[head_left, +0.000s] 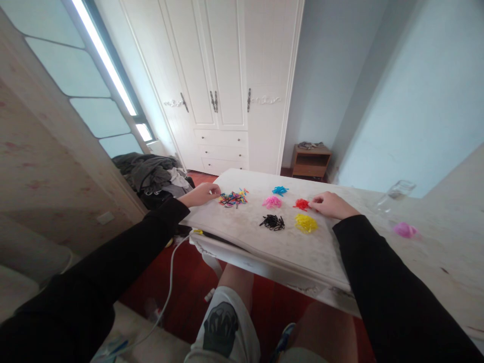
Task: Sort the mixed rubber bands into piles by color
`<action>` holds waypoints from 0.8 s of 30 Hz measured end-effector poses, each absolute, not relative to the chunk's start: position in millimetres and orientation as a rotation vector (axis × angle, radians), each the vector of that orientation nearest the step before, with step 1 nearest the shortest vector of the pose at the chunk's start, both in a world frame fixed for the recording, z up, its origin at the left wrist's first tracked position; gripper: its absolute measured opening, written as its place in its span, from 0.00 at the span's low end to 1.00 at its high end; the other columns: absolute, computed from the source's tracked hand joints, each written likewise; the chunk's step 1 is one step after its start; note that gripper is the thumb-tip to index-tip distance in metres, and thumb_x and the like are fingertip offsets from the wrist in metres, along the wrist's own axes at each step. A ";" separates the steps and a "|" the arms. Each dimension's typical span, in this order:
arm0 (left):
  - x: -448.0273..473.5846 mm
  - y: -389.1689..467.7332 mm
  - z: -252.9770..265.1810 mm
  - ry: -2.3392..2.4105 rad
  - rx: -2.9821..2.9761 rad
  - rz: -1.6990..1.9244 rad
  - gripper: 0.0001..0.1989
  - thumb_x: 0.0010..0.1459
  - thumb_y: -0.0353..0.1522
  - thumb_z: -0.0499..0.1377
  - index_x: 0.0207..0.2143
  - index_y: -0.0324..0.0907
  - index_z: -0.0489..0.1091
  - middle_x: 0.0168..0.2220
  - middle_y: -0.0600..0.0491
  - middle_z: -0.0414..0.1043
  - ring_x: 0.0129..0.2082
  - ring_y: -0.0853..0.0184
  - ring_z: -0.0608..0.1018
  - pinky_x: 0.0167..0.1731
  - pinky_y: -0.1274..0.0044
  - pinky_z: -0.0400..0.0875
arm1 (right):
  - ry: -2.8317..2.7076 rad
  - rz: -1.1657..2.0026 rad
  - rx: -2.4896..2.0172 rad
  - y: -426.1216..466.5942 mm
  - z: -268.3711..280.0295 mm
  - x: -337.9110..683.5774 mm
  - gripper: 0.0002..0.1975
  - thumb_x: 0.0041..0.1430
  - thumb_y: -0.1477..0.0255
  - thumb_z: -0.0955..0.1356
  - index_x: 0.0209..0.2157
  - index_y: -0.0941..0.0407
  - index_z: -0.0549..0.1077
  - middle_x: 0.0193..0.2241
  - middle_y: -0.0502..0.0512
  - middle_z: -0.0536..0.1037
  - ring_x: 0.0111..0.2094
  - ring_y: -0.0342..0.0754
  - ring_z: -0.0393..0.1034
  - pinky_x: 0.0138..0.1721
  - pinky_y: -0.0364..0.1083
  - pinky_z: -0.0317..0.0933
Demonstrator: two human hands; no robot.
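Note:
My left hand (204,194) is at the left of the table, fingertips pinched together beside a mixed pile of small coloured rubber bands (233,199); whatever they hold is too small to make out. On the right, my right hand (333,205) has its thumb and finger closed on the edge of a small heap of red rubber bands (301,204). Between the hands lie pink rubber bands (272,202) and blue rubber bands (280,190). Nearer to me are black rubber bands (273,222) and yellow rubber bands (306,223).
The white table (242,232) reaches across in front of my knees. A clear glass-like container (395,195) and a pink object (405,230) are at the right. A white cable (172,272) hangs off the front left corner. Dark clothes (147,174) are heaped beyond the left arm.

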State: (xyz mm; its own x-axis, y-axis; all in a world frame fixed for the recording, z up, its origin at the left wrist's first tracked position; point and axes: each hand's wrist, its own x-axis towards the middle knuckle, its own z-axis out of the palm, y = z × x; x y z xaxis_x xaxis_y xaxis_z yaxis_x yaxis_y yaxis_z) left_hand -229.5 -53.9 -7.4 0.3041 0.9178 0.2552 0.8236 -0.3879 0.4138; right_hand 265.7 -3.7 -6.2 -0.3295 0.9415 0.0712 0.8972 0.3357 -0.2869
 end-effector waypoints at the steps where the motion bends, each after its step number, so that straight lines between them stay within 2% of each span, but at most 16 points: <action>1: -229.5 -54.1 -6.7 1.600 2.355 0.672 0.15 0.57 0.42 0.58 0.31 0.40 0.76 0.31 0.49 0.78 0.32 0.64 0.76 0.33 0.76 0.68 | -2.375 0.290 -1.671 -3.9 -5.9 265.5 0.15 0.58 0.61 0.68 0.30 0.55 0.83 0.33 0.59 0.84 0.35 0.53 0.77 0.36 0.47 0.62; 14: -237.1 -54.6 -10.8 1.688 2.397 0.572 0.11 0.53 0.36 0.58 0.31 0.40 0.78 0.32 0.48 0.81 0.33 0.63 0.79 0.35 0.75 0.70 | -2.395 0.278 -1.680 -6.8 -4.4 263.7 0.14 0.58 0.61 0.68 0.29 0.54 0.83 0.32 0.57 0.84 0.34 0.51 0.76 0.35 0.46 0.61; 24: -237.1 -54.1 -18.7 1.685 2.381 0.641 0.09 0.50 0.38 0.61 0.26 0.41 0.75 0.26 0.52 0.78 0.29 0.65 0.77 0.34 0.76 0.69 | -2.377 0.261 -1.676 -5.6 -7.0 263.7 0.15 0.59 0.61 0.68 0.29 0.54 0.83 0.33 0.58 0.84 0.34 0.53 0.77 0.37 0.47 0.63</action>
